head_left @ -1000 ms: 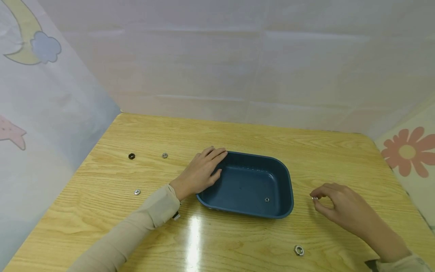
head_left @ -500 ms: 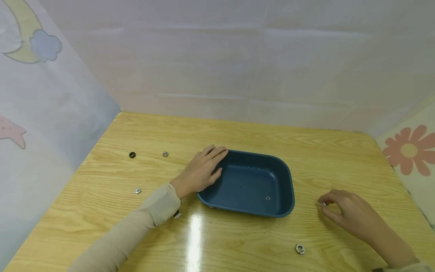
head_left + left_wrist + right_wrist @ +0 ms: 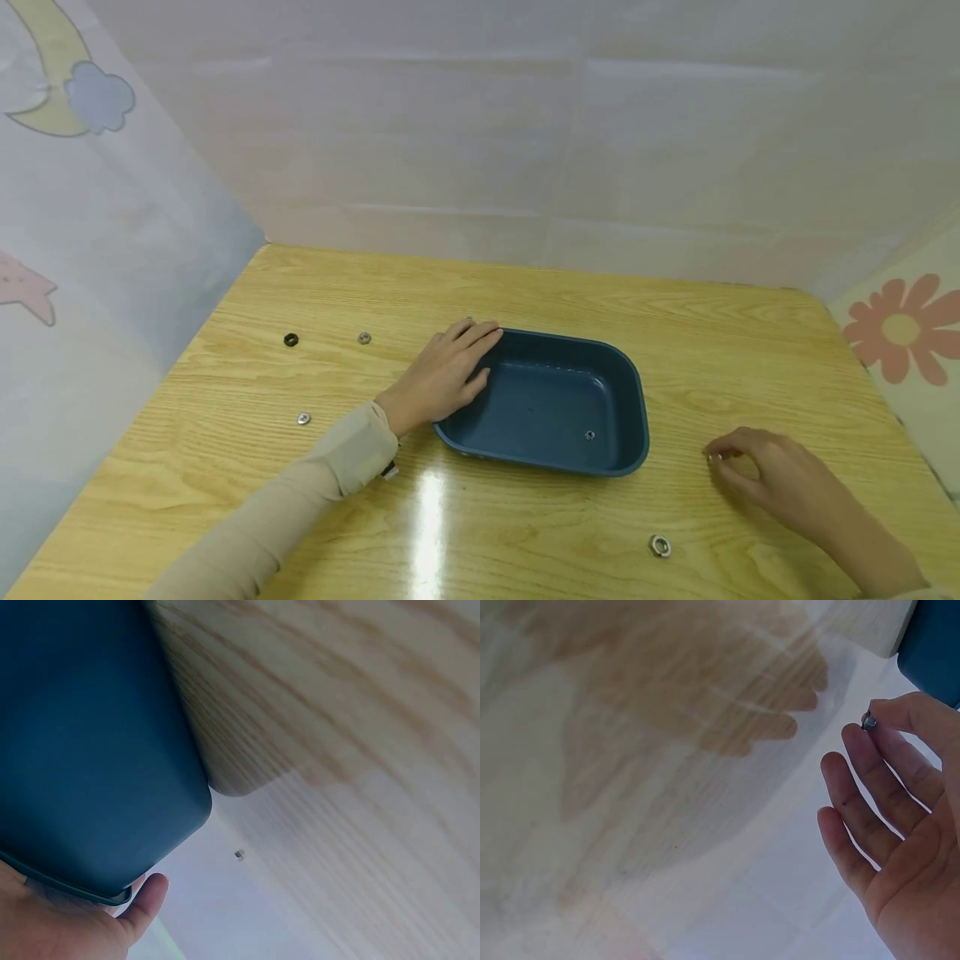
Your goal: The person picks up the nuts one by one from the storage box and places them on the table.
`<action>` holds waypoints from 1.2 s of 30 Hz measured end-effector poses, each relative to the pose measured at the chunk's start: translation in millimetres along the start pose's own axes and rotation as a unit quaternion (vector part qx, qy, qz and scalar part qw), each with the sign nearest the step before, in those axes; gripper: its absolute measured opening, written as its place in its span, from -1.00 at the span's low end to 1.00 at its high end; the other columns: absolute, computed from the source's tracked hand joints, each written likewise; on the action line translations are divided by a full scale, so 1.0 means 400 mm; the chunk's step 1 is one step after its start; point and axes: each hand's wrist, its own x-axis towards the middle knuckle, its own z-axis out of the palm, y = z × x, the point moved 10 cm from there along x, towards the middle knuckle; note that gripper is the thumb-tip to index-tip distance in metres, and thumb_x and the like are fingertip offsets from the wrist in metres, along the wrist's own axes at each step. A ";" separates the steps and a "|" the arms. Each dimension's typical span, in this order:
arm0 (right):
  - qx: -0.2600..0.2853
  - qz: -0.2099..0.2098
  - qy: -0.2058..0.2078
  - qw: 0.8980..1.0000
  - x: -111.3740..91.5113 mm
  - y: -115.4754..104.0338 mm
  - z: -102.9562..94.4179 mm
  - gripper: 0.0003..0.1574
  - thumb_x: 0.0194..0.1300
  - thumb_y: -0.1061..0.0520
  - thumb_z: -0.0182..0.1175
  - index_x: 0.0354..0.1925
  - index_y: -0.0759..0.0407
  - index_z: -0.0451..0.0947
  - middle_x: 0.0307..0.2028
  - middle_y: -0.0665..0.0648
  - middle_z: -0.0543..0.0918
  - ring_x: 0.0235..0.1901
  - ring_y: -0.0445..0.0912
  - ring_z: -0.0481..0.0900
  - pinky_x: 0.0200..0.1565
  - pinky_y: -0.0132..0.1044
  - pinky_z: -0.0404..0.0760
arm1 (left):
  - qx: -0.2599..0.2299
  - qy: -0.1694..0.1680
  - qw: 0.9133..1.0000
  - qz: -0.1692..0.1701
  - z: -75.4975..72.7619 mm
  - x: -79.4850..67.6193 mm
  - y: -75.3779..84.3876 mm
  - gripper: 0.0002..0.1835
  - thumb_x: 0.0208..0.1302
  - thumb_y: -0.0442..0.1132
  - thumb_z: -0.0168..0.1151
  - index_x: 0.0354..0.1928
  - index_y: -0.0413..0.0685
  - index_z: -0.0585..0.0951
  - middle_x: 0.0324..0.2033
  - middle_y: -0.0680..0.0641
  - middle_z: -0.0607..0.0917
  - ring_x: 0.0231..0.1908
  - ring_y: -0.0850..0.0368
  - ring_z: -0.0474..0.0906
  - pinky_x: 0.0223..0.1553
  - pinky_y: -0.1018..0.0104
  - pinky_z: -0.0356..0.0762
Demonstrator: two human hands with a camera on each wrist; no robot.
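A dark blue rectangular plastic tub (image 3: 540, 408) stands on the table with one small metal nut (image 3: 589, 435) inside. My left hand (image 3: 444, 375) grips the tub's left end, thumb over the inner side and fingers across the far-left rim; in the left wrist view that hand (image 3: 67, 926) is at the rim. Right of the tub, my right hand (image 3: 783, 479) pinches a small silver nut (image 3: 868, 720) between thumb and index finger, the other fingers loosely extended. A larger silver nut (image 3: 660, 547) lies on the table in front of the tub, nearer me.
On the left of the wooden table (image 3: 225, 492) lie a black nut (image 3: 291, 340), a silver nut (image 3: 363, 338) and another small silver nut (image 3: 303, 418). A printed cloth backdrop (image 3: 420, 125) rises behind the table and along both sides.
My right hand, still pinching the small nut, has drawn slightly right and toward me, away from the tub. The left hand and the tub stay in place.
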 end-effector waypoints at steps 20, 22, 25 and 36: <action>-0.004 -0.011 0.012 1.000 -0.018 0.005 0.016 -0.74 -0.04 0.24 0.50 -0.35 -0.05 0.73 -0.43 -0.27 0.65 -0.44 -0.39 0.57 -0.43 -0.33 0.56 | -0.001 -0.007 1.000 -0.003 0.006 0.000 -0.004 -0.39 0.43 -0.15 0.18 0.46 -0.11 0.32 0.44 -0.09 0.36 0.39 -0.19 0.30 0.20 -0.12 0.46; -0.004 -0.014 0.017 1.000 -0.017 0.004 0.015 -0.73 -0.05 0.24 0.50 -0.35 -0.06 0.73 -0.43 -0.27 0.64 -0.44 -0.40 0.57 -0.45 -0.35 0.54 | -0.002 -0.009 1.000 -0.006 0.006 0.000 -0.005 -0.39 0.43 -0.15 0.17 0.46 -0.10 0.32 0.44 -0.09 0.35 0.40 -0.19 0.29 0.21 -0.13 0.45; -0.003 -0.025 0.030 0.999 -0.018 0.001 0.010 -0.71 -0.08 0.27 0.51 -0.36 -0.05 0.73 -0.45 -0.27 0.62 -0.46 -0.43 0.54 -0.48 -0.37 0.51 | -0.003 -0.011 1.000 -0.009 0.006 -0.001 -0.006 -0.39 0.43 -0.15 0.17 0.46 -0.09 0.32 0.44 -0.09 0.35 0.40 -0.20 0.28 0.23 -0.13 0.44; -0.005 -0.035 0.032 0.999 -0.020 0.002 0.009 -0.68 -0.13 0.28 0.53 -0.35 -0.02 0.74 -0.45 -0.26 0.63 -0.45 -0.44 0.54 -0.47 -0.37 0.53 | -0.003 -0.009 1.000 -0.007 0.003 -0.001 -0.005 -0.39 0.43 -0.15 0.18 0.46 -0.09 0.32 0.44 -0.09 0.35 0.40 -0.20 0.28 0.22 -0.13 0.44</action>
